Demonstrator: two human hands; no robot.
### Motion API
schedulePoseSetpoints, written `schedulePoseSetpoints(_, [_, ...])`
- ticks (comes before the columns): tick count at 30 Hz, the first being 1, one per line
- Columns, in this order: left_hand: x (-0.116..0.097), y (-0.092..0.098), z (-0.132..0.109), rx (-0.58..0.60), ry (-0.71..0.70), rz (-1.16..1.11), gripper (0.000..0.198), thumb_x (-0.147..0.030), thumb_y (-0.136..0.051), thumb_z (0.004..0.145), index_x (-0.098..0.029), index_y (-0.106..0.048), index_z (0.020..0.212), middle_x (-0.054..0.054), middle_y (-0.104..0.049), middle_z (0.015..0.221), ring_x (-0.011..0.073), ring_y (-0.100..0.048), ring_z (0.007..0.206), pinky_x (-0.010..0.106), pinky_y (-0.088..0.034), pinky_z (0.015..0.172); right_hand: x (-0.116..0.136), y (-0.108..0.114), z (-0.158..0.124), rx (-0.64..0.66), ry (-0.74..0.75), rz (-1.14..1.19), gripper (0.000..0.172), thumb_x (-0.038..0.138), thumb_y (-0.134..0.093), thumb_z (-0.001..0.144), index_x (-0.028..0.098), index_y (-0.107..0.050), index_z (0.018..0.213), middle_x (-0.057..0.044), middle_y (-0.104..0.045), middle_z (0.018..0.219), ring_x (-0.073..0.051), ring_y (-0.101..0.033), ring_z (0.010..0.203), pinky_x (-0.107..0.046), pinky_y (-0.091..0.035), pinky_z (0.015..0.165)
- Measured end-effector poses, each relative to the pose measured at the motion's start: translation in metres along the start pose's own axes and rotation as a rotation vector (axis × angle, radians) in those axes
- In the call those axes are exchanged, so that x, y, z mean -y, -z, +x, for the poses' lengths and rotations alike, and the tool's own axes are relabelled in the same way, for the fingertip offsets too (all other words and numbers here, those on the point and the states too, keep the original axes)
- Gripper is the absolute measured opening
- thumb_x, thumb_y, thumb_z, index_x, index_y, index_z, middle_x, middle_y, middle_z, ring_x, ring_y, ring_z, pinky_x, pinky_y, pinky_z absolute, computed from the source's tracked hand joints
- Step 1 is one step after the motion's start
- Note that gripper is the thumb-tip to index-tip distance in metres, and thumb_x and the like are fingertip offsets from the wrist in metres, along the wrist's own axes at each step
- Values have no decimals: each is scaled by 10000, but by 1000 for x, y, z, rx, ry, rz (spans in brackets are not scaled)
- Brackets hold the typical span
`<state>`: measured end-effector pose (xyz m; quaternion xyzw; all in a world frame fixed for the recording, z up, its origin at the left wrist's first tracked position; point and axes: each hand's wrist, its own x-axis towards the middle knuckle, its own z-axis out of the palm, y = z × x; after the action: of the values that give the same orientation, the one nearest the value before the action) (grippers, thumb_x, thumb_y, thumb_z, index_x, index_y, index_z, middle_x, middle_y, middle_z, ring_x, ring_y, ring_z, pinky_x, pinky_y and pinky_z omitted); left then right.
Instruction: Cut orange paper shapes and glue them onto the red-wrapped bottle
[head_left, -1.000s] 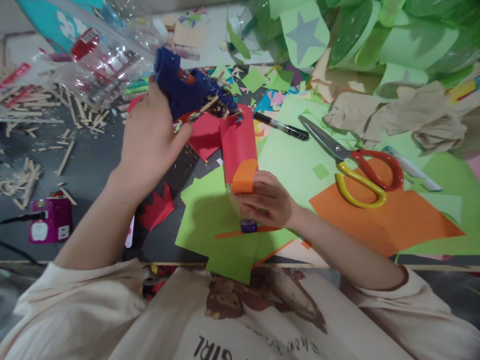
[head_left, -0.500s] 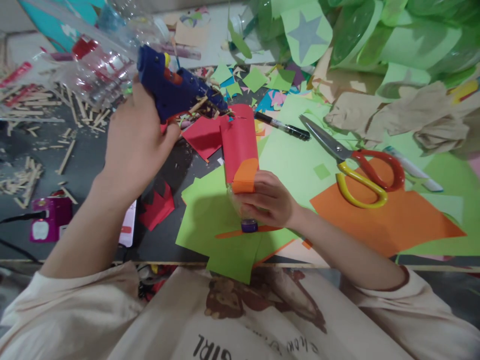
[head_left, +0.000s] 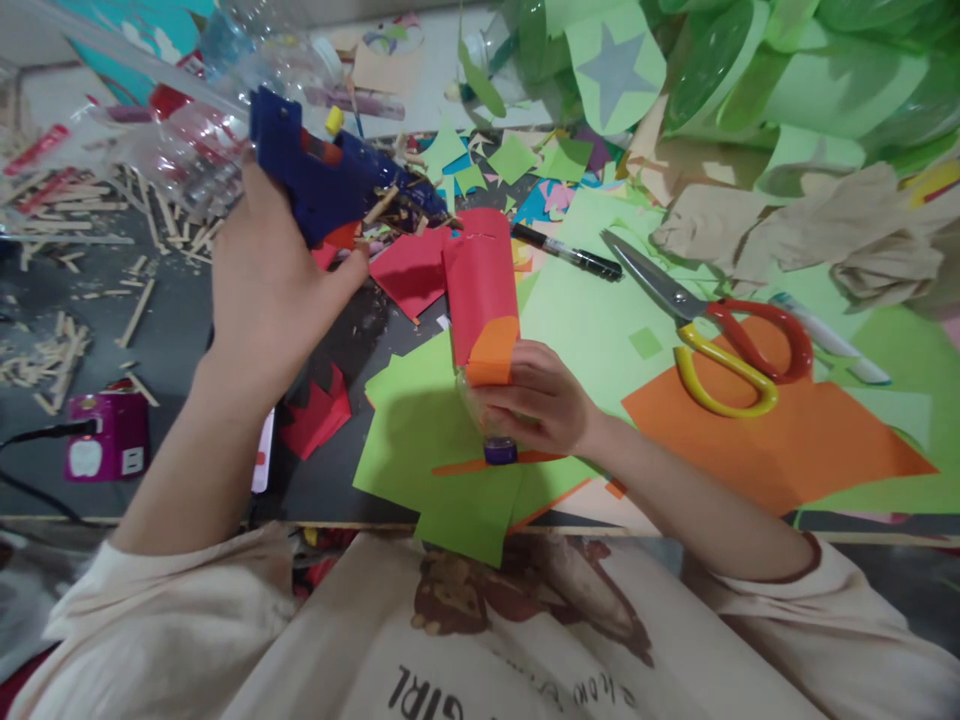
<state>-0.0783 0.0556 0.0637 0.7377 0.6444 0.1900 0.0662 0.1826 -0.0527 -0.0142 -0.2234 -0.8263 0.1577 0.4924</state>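
My left hand (head_left: pixel 274 255) grips a dark blue glue gun (head_left: pixel 315 175) by its handle. The gun points right, its nozzle at the upper left edge of a red paper wrap (head_left: pixel 484 285); whether they touch I cannot tell. That paper goes round a small clear plastic bottle (head_left: pixel 472 405) with a purple cap (head_left: pixel 500 452), which lies with the cap toward me. An orange paper piece (head_left: pixel 491 350) sits on the lower part of the red paper. My right hand (head_left: pixel 540 400) is wrapped round the bottle near the cap, its fingers over the orange piece.
Scissors (head_left: pixel 701 330) with red and yellow handles lie at right on orange paper (head_left: pixel 810 455). A black marker (head_left: pixel 566 252) is near the bottle. Green sheets (head_left: pixel 420 430) lie beneath it. Wooden sticks (head_left: pixel 56 360) and a purple box with a cable (head_left: pixel 105 437) are at left.
My left hand and the glue gun have shifted slightly left, with the nozzle still by the top edge of the red paper. My right hand and the bottle stay almost in place.
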Motion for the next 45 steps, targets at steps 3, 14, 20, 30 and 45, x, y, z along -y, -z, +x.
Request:
schedulePoseSetpoints(3, [-4, -3, 1, 51, 2, 54, 1004, -470, -848, 493, -86, -416, 1313, 163, -570, 1118, 499, -553, 1187, 743, -397, 995, 0, -1, 2, -28, 0, 17, 178, 197, -493, 974, 195, -608, 1110, -80, -738, 929, -208, -627, 961, -387, -540, 865])
schedulePoseSetpoints(14, [-11, -5, 5, 189, -45, 28, 911, -543, -800, 578, -76, -427, 1265, 186, -568, 1088, 464, -594, 1098, 708, -459, 922, 0, 3, 5, -3, 9, -24, 160, 218, -456, 995, 205, -586, 1086, -59, -734, 908, -200, -646, 923, -390, -558, 842])
schedulePoseSetpoints(20, [-12, -5, 7, 220, -60, 98, 935, -664, -749, 596, -98, -406, 1257, 179, -552, 1102, 466, -605, 1101, 703, -469, 923, 0, 2, 3, 3, 17, -23, 149, 205, -510, 968, 193, -602, 1085, -68, -732, 904, -207, -628, 949, -375, -538, 872])
schedulePoseSetpoints(30, [-1, 7, -3, 85, -43, 19, 775, -542, -760, 610, -117, -512, 1209, 182, -559, 1148, 445, -565, 1128, 678, -448, 966, -2, 1, 0, 12, 5, 16, 221, 205, -534, 954, 190, -625, 1156, -80, -731, 960, -213, -611, 992, -389, -525, 886])
schedulePoseSetpoints(45, [0, 5, -5, 133, 0, 182, 1060, -736, -737, 578, -82, -386, 1335, 232, -553, 1211, 487, -586, 1163, 692, -440, 982, -1, 2, 2, 8, 10, 34, 204, 174, -544, 938, 189, -615, 1129, -81, -728, 950, -215, -636, 968, -394, -544, 879])
